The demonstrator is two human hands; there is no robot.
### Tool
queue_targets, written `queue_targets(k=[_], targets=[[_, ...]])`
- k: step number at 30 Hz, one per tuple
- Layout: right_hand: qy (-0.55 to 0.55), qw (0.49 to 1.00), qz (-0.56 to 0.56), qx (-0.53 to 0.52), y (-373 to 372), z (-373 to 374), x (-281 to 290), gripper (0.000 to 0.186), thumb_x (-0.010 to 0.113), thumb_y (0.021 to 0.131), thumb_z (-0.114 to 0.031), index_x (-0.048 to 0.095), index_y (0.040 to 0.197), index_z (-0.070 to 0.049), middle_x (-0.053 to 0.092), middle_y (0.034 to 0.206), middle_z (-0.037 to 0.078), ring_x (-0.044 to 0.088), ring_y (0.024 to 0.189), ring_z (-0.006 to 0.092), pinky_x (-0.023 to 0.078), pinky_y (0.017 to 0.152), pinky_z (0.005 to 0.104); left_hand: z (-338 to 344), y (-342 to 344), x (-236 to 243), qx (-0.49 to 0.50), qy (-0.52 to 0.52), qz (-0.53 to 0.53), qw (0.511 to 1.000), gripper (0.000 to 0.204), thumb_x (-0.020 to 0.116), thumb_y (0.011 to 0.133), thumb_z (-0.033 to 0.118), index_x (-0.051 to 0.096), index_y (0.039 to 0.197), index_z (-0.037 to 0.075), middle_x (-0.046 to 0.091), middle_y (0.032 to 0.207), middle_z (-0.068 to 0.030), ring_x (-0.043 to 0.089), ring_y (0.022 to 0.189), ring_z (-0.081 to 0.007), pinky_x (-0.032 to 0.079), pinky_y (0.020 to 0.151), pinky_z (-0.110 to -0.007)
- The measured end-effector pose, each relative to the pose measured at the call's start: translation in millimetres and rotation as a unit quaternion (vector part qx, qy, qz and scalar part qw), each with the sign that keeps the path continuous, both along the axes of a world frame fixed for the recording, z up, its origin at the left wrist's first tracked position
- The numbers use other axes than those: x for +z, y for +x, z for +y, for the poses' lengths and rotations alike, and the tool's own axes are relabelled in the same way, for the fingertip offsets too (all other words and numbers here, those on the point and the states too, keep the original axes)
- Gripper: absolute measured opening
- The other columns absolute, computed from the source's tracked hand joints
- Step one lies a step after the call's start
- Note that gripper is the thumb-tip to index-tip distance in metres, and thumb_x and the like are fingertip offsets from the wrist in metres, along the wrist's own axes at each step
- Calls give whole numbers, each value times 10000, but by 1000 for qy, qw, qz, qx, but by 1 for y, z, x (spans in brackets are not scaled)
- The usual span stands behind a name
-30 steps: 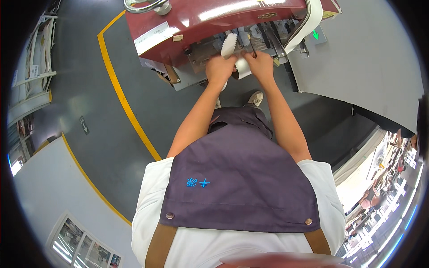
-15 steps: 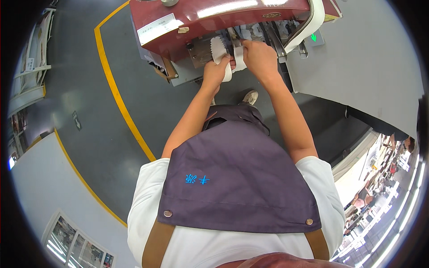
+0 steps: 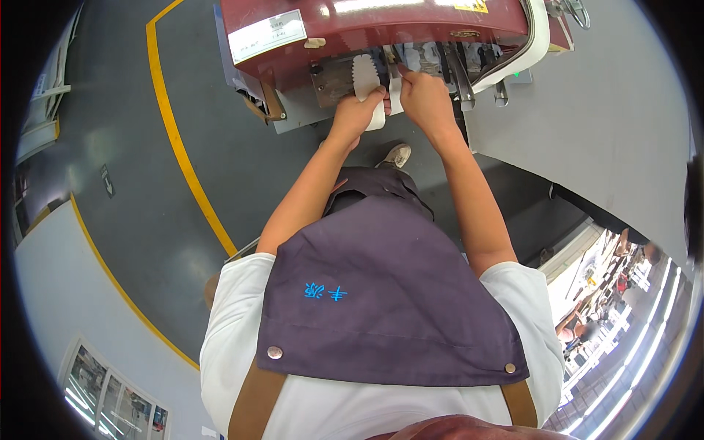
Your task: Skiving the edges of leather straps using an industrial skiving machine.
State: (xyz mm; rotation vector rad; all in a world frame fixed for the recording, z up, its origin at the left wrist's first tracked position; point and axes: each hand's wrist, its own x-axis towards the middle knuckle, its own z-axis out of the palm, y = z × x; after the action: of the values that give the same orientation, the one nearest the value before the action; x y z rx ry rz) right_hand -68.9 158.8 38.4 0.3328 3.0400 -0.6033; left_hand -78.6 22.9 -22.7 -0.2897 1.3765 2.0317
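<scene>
Under the front of a red machine (image 3: 352,33), my left hand (image 3: 356,116) is closed round a white strip (image 3: 366,75) with a notched left edge. The strip's upper end stands up past the fingers, and its lower end shows below them. My right hand (image 3: 427,104) is closed at the machine's working parts, its fingers on another white length (image 3: 396,95). Whether both white lengths are one bent piece I cannot tell. The right fingertips are partly hidden against the metal parts. Left of the strip is a metal plate (image 3: 330,86).
Metal bars (image 3: 460,81) jut out right of my right hand. A white curved tube (image 3: 537,44) bends round the machine's right end. A grey table (image 3: 587,125) lies at the right. On the left, a yellow line (image 3: 183,139) crosses the dark floor.
The view has shifted slightly, with the machine lower and further right in it. The notched strip stands more upright. Both hands keep their hold at nearly the same place.
</scene>
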Motion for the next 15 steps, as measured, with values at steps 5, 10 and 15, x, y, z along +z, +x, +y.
queue_targets(k=[5,10,15], targets=[[-23,999,21,-4,9,-3,1,230,491,842,-158,691,890,-57,632,747,254,631,749,424,512,708,492,-4,1,2,-16,-24,-13,1000,236,612,864,216,650,929,-7,663,789,-72,632,654,-141,484,582,-263],[8,1000,-4,11,3,4,-1,268,500,810,-131,686,1000,-96,639,763,245,636,762,423,518,728,484,-4,4,-2,-35,-33,16,999,262,607,879,242,639,975,1,665,809,-73,649,696,-149,507,591,-267],[-3,1000,25,-16,-6,2,-16,339,482,849,-182,636,1151,-171,626,794,245,615,763,417,502,730,488,0,3,-2,-76,-75,58,993,282,575,895,260,636,979,-2,662,787,-69,641,692,-140,496,594,-269]])
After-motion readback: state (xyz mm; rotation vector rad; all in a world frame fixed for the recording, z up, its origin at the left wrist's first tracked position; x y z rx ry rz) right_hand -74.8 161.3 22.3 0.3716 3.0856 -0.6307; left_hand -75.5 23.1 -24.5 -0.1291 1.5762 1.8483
